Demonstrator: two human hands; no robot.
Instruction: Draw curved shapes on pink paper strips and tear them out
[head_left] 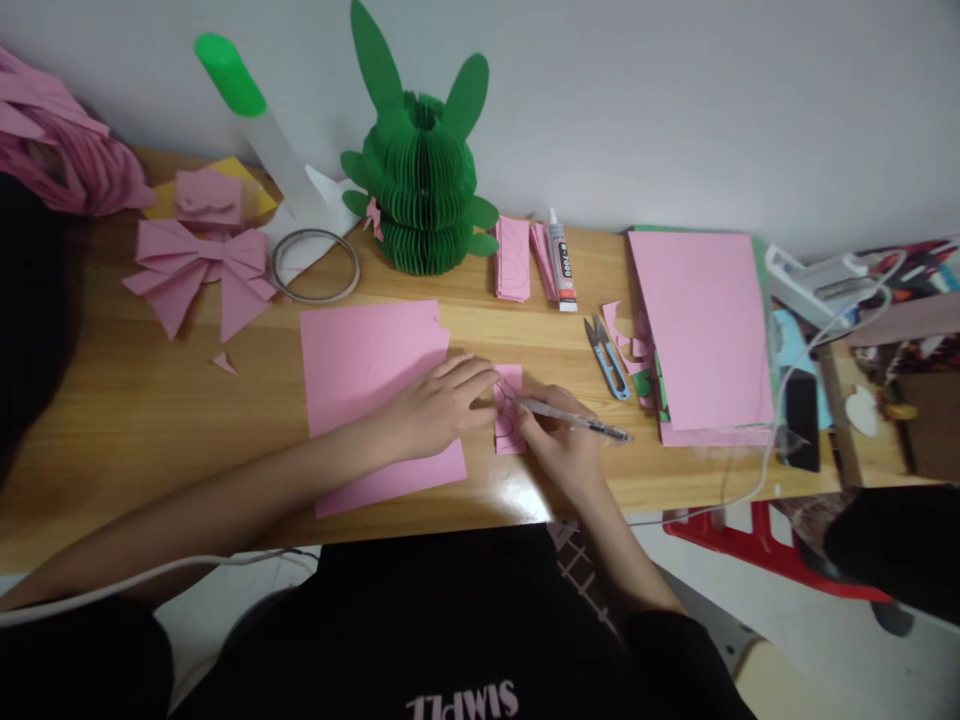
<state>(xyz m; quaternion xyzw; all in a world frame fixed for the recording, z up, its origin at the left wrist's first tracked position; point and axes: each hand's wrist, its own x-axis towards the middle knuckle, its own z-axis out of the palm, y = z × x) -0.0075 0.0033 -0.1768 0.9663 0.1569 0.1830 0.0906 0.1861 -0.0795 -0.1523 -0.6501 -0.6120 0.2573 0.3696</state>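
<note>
My left hand (442, 402) lies flat with fingers stretched out, pressing down on a small pink paper piece (511, 410) at the edge of a large pink sheet (367, 390). My right hand (555, 445) is closed round a clear pen (574, 420), whose tip touches the small piece. Curved lines show on that piece below the pen tip. Both hands are near the front edge of the wooden table (150, 430).
Blue snips (607, 357) and pink scraps lie to the right, beside a stack of pink sheets (701, 330). A glue tube (561, 265), folded pink strips, a green honeycomb paper figure (424, 180), a tape ring (315, 265) and a pink bow (199, 275) stand along the back.
</note>
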